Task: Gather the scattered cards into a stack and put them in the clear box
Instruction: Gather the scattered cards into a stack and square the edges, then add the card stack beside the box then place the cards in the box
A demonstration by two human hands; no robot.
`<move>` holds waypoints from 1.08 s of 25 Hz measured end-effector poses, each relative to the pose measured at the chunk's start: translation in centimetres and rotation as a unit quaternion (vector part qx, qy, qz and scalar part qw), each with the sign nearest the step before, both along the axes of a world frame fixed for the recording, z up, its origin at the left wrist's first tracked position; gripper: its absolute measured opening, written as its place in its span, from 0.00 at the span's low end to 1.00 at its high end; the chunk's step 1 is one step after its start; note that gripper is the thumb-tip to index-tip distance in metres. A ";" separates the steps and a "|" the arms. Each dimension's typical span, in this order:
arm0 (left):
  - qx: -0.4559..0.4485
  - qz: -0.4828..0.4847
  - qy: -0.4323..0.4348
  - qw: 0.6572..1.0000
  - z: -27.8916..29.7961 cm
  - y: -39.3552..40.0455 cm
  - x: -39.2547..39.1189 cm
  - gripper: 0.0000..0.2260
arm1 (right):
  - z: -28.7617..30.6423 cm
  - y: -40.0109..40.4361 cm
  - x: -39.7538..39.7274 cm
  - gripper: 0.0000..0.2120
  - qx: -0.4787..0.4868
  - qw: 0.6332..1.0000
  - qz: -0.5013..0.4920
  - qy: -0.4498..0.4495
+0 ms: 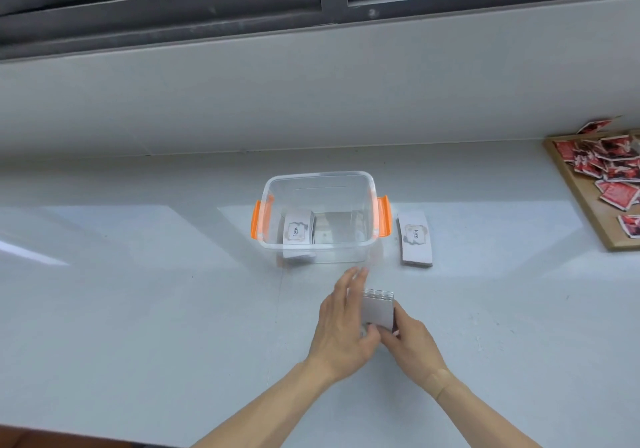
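Observation:
A clear box (320, 181) with orange side latches stands on the white counter, holding a stack of "love" cards (296, 231) at its left side. Another stack of "love" cards (415, 240) lies on the counter just right of the box. In front of the box, both hands hold a small stack of white cards (378, 309) on edge above the counter. My left hand (343, 323) presses its left side with the fingers stretched forward. My right hand (412, 340) grips the stack's right and near side.
A wooden board (585, 198) at the far right carries several red and white picture pieces (613, 167). A grey wall and dark window frame rise behind the counter. The counter's near edge runs along the bottom left.

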State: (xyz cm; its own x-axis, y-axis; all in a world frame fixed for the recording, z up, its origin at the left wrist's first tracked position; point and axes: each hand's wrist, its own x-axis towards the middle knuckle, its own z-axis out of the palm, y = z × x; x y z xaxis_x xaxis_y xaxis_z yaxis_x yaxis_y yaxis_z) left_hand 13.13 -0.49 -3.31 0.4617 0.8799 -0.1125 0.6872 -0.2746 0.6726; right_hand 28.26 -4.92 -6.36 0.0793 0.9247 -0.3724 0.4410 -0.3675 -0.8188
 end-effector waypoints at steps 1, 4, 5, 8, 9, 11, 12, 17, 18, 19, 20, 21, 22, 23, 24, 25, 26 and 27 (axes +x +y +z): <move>-0.062 0.035 -0.024 0.997 -0.1 0.4 0.2 0.35 | 0.4 0.0 0.7 0.09 -0.022 0.999 0.022 0.037; -0.286 0.066 -0.072 0.953 -0.5 1.6 0.7 0.19 | 1.4 0.1 2.6 0.15 -0.056 0.990 0.048 0.118; -0.322 0.057 -0.069 0.943 -0.6 1.9 0.9 0.15 | 1.6 0.2 3.1 0.16 -0.063 0.989 0.044 0.130; -0.337 0.025 -0.067 0.939 -1.0 2.5 1.9 0.10 | 1.7 0.5 4.7 0.17 -0.091 0.986 0.017 0.142; -0.337 0.028 -0.075 0.938 -1.1 2.8 2.4 0.09 | 1.7 0.7 5.1 0.16 -0.097 0.986 -0.009 0.139; -0.336 0.055 -0.084 0.937 -1.3 3.6 3.6 0.08 | 1.7 1.2 6.1 0.14 -0.093 0.983 -0.086 0.136; -0.336 0.072 -0.086 0.935 -1.3 4.1 4.4 0.07 | 1.7 1.6 6.5 0.13 -0.082 0.981 -0.119 0.132; -0.285 0.150 -0.086 0.943 -1.1 6.4 8.8 0.09 | 1.5 4.5 8.3 0.11 -0.039 0.976 -0.206 0.067; -0.264 0.166 -0.090 0.946 -1.1 6.7 9.7 0.08 | 1.4 5.3 8.7 0.12 -0.037 0.974 -0.218 0.056; -0.245 0.177 -0.093 0.949 -1.1 6.9 10.5 0.08 | 1.4 6.1 9.1 0.12 -0.035 0.973 -0.225 0.045; -0.231 0.181 -0.096 0.951 -1.1 7.1 11.3 0.08 | 1.4 7.0 9.5 0.13 -0.034 0.973 -0.227 0.033; -0.220 0.184 -0.101 0.953 -1.2 7.2 11.9 0.09 | 1.4 7.8 9.9 0.13 -0.032 0.974 -0.225 0.019; -0.211 0.190 -0.106 0.953 -1.4 7.4 12.3 0.11 | 1.5 8.6 10.1 0.13 -0.031 0.975 -0.221 0.008; -0.201 0.197 -0.108 0.953 -1.4 7.6 12.7 0.12 | 1.5 9.2 10.2 0.13 -0.030 0.975 -0.220 0.002; -0.191 0.208 -0.108 0.953 -1.5 8.0 13.1 0.13 | 1.4 9.8 10.3 0.13 -0.032 0.975 -0.221 -0.003; -0.183 0.217 -0.110 0.953 -1.6 8.5 13.5 0.14 | 1.3 10.3 10.3 0.13 -0.034 0.974 -0.223 -0.007; -0.177 0.224 -0.113 0.952 -1.6 8.9 13.8 0.14 | 1.1 10.9 10.3 0.13 -0.034 0.974 -0.225 -0.014; -0.175 0.228 -0.115 0.951 -1.7 9.4 14.2 0.14 | 1.0 11.3 10.2 0.13 -0.032 0.973 -0.227 -0.023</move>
State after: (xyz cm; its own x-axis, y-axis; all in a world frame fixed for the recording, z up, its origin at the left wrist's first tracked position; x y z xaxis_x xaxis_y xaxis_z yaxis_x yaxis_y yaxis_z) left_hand 27.28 8.92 -5.03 0.0884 0.9216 -0.3779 0.5054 0.2854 0.8143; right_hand 38.50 6.41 -5.31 0.4919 0.7657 -0.4145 0.2567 -0.5824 -0.7713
